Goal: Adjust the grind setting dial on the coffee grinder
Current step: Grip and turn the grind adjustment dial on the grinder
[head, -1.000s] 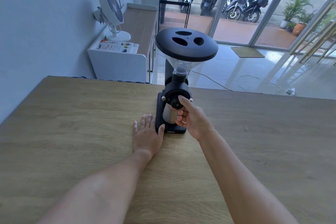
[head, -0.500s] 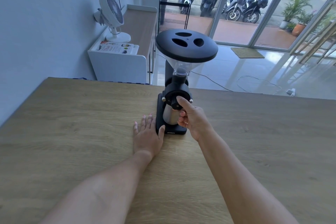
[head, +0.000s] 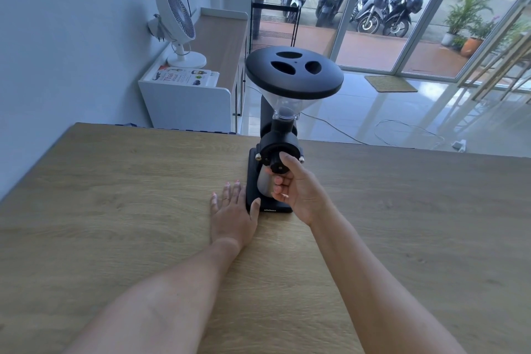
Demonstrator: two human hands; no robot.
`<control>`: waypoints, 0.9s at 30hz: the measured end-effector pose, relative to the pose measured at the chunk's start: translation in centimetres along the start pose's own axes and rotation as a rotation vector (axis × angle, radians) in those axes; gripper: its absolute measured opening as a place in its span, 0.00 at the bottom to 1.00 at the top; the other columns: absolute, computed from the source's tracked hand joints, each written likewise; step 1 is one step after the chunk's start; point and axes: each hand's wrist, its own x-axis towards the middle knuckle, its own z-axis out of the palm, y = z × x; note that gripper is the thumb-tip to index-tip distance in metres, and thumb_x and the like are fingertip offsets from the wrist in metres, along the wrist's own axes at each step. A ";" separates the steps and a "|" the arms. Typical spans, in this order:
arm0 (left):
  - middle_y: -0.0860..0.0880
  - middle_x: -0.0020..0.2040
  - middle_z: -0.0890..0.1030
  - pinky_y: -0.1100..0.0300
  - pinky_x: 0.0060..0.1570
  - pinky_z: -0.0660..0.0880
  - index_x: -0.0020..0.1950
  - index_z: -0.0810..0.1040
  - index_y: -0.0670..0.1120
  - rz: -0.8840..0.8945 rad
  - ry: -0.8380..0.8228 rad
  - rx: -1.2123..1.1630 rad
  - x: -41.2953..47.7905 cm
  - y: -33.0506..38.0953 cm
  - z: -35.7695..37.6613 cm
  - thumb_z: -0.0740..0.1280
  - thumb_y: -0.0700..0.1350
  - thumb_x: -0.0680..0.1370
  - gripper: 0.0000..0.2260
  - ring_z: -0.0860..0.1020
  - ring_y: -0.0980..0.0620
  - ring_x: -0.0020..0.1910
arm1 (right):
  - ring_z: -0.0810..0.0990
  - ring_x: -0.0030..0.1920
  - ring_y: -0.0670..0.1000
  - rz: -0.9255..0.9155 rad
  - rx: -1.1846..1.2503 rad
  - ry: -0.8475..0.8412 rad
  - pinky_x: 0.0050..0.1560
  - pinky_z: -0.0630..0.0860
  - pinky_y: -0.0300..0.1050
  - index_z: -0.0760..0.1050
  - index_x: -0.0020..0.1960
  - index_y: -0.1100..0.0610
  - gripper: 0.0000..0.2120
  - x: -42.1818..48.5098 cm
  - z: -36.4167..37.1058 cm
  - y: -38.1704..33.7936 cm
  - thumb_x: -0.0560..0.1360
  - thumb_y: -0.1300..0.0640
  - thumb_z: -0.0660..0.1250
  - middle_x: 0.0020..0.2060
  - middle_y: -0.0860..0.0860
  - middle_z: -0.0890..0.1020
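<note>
Black, round and small, the plastic grind dial [head: 277, 166] sits pinched between my right hand's [head: 298, 191] thumb above and index finger below, so those fingers [head: 288, 160] are closed on it while the remaining ones curl loosely under it, in front of the shiny metal cup [head: 263, 185]. I see the dial at the front of the grinder's round black housing, facing me, with a small silver screw on either side of that housing.

My left hand [head: 232, 214] lies flat and open on the table, palm down, holding nothing; its thumb rests against the left front corner of the grinder's base and its fingers run alongside the base.

Outward from there, the tall black coffee grinder [head: 277, 135] stands upright near the far edge of the light wooden table [head: 115, 195], roughly centred in my view. Its clear funnel-shaped hopper carries a wide black lid [head: 294, 73] with three oval openings.

Beyond the table, to the left, I see a white cabinet [head: 186, 102] against the pale wall, bearing a white desk fan [head: 179, 29] and a printed book [head: 185, 77]. To the right, glass doors look out on several parked motorbikes [head: 373, 6] and potted plants [head: 465, 23].
</note>
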 end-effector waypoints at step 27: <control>0.53 0.82 0.48 0.45 0.78 0.40 0.81 0.47 0.50 -0.004 0.005 -0.026 0.1 0.0 0.0 0.37 0.63 0.80 0.32 0.42 0.53 0.80 | 0.73 0.33 0.49 0.090 0.156 -0.224 0.42 0.72 0.45 0.82 0.57 0.63 0.23 0.1 -1.4 0.1 0.78 0.44 0.63 0.36 0.51 0.75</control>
